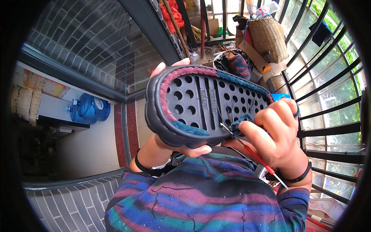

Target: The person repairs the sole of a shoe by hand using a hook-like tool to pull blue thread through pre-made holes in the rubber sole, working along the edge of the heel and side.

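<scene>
A black shoe sole (220,110) with many round holes is held up in front of my chest, its inner side facing me. Maroon yarn (166,91) and teal yarn (191,128) run around the inside of its rim. My left hand (187,150) grips the heel end, thumb at the near edge and fingertips behind the far edge. My right hand (272,133), fingers curled, is at the near rim on the right with a red-handled crochet hook (255,154). The hook's metal tip lies over the sole. Beside it bunches a loose teal strand (241,120), partly covered by my fingers.
Black metal railings (328,133) line the right side. Beyond the sole stand a woven basket (268,40), cardboard and a black plastic bag holding a knitted piece (237,63). Blue water jugs (91,108) lie at left, past a dark door frame (124,127).
</scene>
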`<action>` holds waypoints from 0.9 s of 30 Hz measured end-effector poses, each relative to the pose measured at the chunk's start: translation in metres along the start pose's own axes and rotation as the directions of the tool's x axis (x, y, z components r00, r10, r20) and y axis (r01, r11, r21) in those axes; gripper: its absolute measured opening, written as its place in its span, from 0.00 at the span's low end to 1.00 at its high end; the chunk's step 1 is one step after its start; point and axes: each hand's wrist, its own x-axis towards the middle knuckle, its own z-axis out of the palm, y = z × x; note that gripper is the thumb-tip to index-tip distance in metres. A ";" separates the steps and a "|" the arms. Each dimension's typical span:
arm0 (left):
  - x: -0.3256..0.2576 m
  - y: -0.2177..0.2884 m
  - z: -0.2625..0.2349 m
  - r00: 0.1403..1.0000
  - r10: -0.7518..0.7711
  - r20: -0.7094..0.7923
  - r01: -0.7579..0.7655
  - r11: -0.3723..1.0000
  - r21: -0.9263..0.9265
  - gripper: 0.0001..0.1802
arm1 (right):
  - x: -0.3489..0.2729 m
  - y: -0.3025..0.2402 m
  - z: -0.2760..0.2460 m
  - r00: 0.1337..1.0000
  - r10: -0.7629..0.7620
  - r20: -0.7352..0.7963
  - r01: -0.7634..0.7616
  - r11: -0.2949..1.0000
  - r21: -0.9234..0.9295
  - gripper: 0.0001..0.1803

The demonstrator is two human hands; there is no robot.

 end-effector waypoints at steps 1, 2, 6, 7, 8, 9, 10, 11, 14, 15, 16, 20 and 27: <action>0.003 0.001 -0.003 0.999 0.000 0.033 -0.001 0.999 0.032 0.78 | 0.001 0.002 -0.001 1.000 0.006 0.017 -0.007 1.000 0.019 0.17; 0.002 0.002 -0.004 0.999 0.009 0.043 -0.011 0.999 0.045 0.78 | 0.003 0.002 -0.002 1.000 0.002 0.029 -0.003 0.999 0.038 0.19; 0.001 0.006 -0.002 1.000 -0.009 0.004 0.008 0.998 0.062 0.79 | 0.006 0.002 -0.004 0.998 0.031 0.045 -0.035 0.995 0.093 0.20; 0.003 0.007 -0.004 1.000 0.008 0.018 -0.009 0.997 0.072 0.79 | 0.006 0.002 -0.001 0.998 0.055 0.005 -0.055 0.993 0.102 0.19; 0.004 0.006 -0.004 1.000 0.016 0.020 -0.017 0.997 0.069 0.80 | 0.006 0.002 -0.002 0.998 0.059 0.008 -0.060 0.993 0.106 0.17; 0.004 0.006 -0.004 1.000 0.024 0.019 -0.025 0.997 0.070 0.80 | 0.007 0.002 -0.002 0.998 0.061 0.011 -0.062 0.992 0.113 0.16; 0.004 0.006 -0.004 0.999 0.032 0.018 -0.033 0.997 0.069 0.81 | 0.008 0.002 -0.002 0.998 0.062 0.014 -0.063 0.991 0.120 0.15; 0.005 0.007 -0.004 0.999 0.036 0.019 -0.038 0.996 0.075 0.81 | 0.010 0.002 -0.002 1.000 0.022 0.022 -0.024 0.993 0.112 0.14; 0.002 0.009 -0.008 0.996 0.055 0.073 -0.063 0.992 0.108 0.80 | 0.010 0.004 0.002 0.996 -0.091 -0.001 0.089 0.979 0.182 0.14; 0.003 0.009 -0.009 0.994 0.058 0.089 -0.068 0.991 0.112 0.80 | 0.010 0.003 0.004 0.995 -0.105 -0.001 0.103 0.978 0.183 0.14; 0.004 0.009 -0.010 0.993 0.061 0.104 -0.073 0.991 0.115 0.80 | 0.010 0.002 0.004 0.997 -0.079 -0.007 0.079 0.982 0.173 0.14; 0.003 0.012 -0.010 0.996 0.054 0.066 -0.060 0.994 0.096 0.81 | 0.012 0.004 0.003 0.999 -0.036 0.032 0.030 0.985 0.172 0.16; 0.003 0.014 -0.012 0.998 0.050 0.035 -0.054 0.993 0.109 0.83 | 0.011 0.006 0.001 0.975 0.110 0.196 -0.136 0.983 0.123 0.29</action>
